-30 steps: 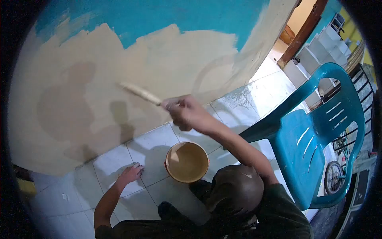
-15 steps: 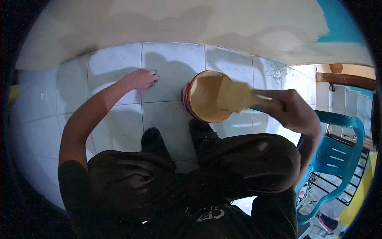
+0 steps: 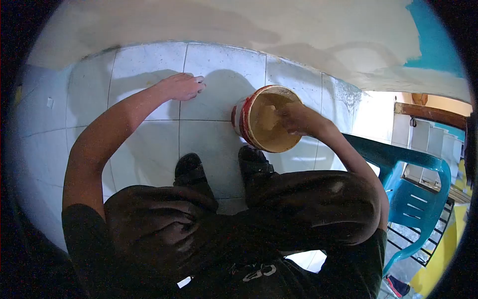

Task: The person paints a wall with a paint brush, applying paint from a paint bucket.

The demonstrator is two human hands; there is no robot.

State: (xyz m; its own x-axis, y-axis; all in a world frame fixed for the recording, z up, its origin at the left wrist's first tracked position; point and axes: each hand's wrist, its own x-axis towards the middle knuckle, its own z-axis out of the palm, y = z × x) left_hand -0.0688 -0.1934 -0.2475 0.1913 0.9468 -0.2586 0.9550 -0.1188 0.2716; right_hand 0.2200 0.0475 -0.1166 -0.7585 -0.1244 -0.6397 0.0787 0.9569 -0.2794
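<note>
A round bucket (image 3: 244, 122) with red marks on its side stands on the tiled floor, tan paint coating its inside. My right hand (image 3: 300, 119) reaches into its mouth, fingers closed round a paint brush (image 3: 269, 117); the bristles are down inside the bucket, and the handle is mostly hidden by my hand. My left hand (image 3: 186, 86) is held out over the floor to the left of the bucket, touching nothing, with its fingers curled in; no object shows in it.
Beyond the bucket rises a wall (image 3: 199, 22) coated in beige, with a teal part at the upper right. A teal plastic chair (image 3: 413, 199) stands close on the right. My sandalled feet (image 3: 189, 169) are just below the bucket, under my bent knees.
My right hand has moved left and lowered the brush from above the rim into the bucket. The view has shifted slightly; my left hand remains over the floor.
</note>
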